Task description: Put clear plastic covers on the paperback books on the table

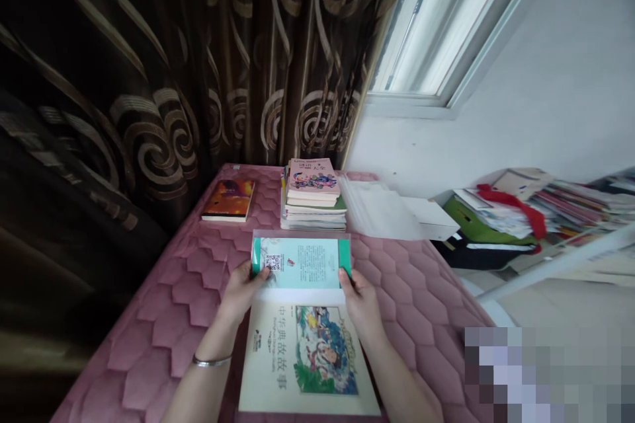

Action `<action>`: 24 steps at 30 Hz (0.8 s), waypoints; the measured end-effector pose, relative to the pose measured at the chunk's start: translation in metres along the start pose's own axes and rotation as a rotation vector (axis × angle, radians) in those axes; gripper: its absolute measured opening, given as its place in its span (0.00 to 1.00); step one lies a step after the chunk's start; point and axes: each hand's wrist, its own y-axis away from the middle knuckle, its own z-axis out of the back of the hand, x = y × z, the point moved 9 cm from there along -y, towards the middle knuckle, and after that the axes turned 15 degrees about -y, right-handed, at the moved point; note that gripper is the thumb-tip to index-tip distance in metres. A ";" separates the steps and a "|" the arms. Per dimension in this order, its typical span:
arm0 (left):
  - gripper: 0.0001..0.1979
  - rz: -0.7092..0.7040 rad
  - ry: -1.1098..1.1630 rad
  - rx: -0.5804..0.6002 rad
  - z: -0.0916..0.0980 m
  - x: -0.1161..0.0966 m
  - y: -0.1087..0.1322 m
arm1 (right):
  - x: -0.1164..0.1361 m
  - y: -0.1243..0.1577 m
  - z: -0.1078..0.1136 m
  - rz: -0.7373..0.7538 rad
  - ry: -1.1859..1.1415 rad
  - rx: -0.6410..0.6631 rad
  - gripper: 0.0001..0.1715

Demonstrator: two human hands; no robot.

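Observation:
My left hand (244,291) grips the left edge of a teal book (302,264), thumb on top and fingers hidden beneath. At the right edge, my right hand (358,294) holds it the same way. The teal cover carries a QR code and small print, and clear plastic film (297,234) sticks out past its far edge. Nearer to me lies a cream picture book (268,370) with large Chinese characters and a colourful drawing, turned sideways between my forearms. A white strip separates the two covers; whether they are joined I cannot tell.
Beyond my hands a stack of books (313,201) stands on the pink quilted surface (188,291). An orange-brown book (229,199) lies to its left, translucent plastic sheets (380,208) to its right. Papers and a green bag (479,218) sit farther right, near a white rail (560,264). Dark curtains (278,46) hang behind.

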 end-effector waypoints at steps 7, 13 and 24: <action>0.20 -0.034 -0.092 -0.072 0.005 0.004 -0.003 | -0.004 -0.002 0.001 -0.020 -0.019 0.055 0.23; 0.22 -0.005 -0.186 -0.117 0.012 0.009 -0.005 | -0.010 -0.002 0.005 0.003 0.101 -0.002 0.24; 0.22 -0.058 -0.169 0.063 0.001 0.008 -0.006 | -0.008 -0.002 0.001 -0.035 -0.007 0.032 0.24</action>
